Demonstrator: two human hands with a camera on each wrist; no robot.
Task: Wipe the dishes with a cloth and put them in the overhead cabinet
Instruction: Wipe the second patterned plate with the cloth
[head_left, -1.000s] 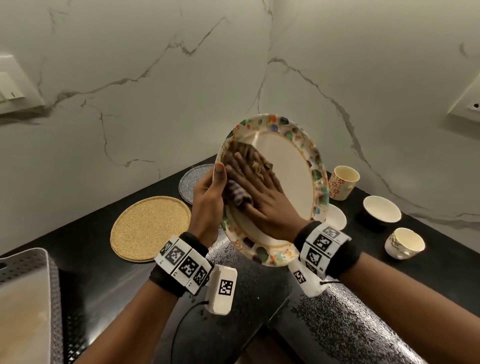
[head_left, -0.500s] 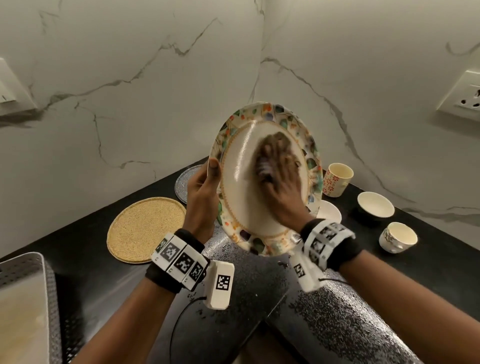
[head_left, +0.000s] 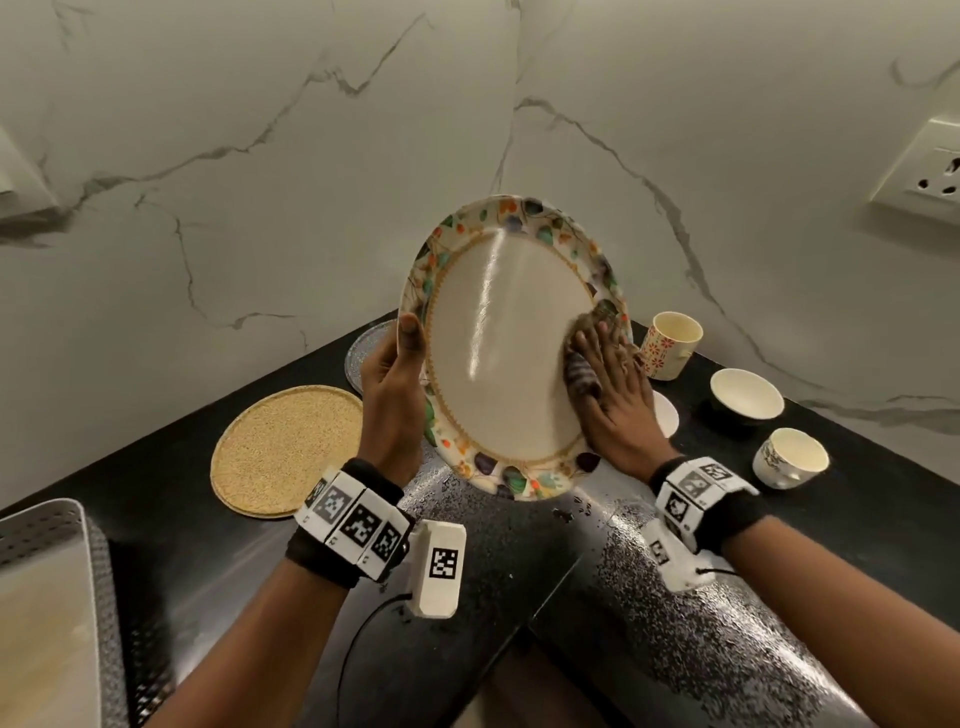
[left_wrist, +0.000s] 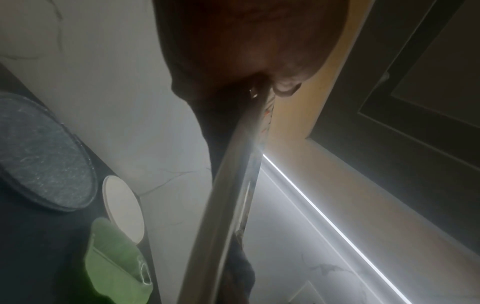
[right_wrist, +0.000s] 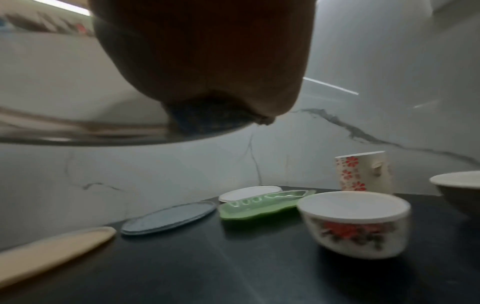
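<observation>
Plate (head_left: 498, 358) hides green dish (right_wrist: 262, 205) (head view only).

The plate (head_left: 498, 364) looks like glazed ceramic or melamine, which of the two cannot be told; its cream centre is glossy and carries a bright streak of reflected light. The cloth (head_left: 582, 371) on it is soft, nubbly woven fabric, matt. The bench (head_left: 779, 649) is polished black stone with fine pale speckles, shiny. The round mat (head_left: 285, 449) is coarse and grainy, like cork or woven fibre. The wall (head_left: 208, 182) is smooth veined marble. The green dish (right_wrist: 262, 204) is glossy and slightly translucent. The tray (head_left: 47, 613) has perforated matt grey walls.
</observation>
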